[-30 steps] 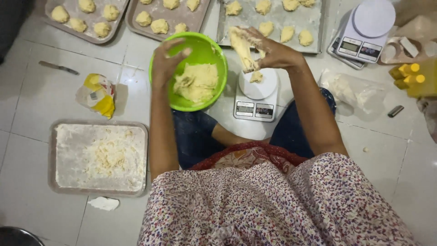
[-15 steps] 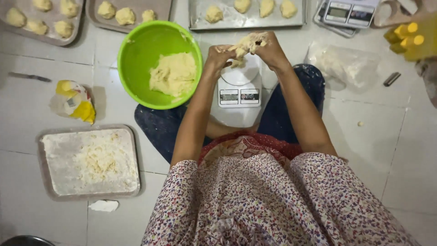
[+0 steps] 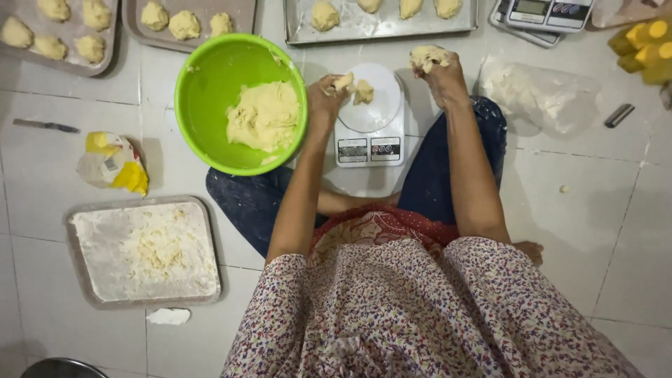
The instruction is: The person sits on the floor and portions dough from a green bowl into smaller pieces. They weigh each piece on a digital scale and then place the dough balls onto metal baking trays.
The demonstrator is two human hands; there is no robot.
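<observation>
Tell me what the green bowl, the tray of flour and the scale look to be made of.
Green bowl: likely plastic, bright uniform colour with a soft sheen. Floured tray: seemingly metal, thin dull grey rim. Scale: probably white plastic, smooth glossy round platform, with a dough piece on it.

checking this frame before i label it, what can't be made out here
Head view only:
- Kitchen scale display: too small to read.
- Left hand fingers: curled round a dough bit, so the grip is hidden.
- Right hand: dough lump covers the palm.
- Trays of dough balls: cut off by the top edge.
- Metal bowl: cut off at the bottom edge.
</observation>
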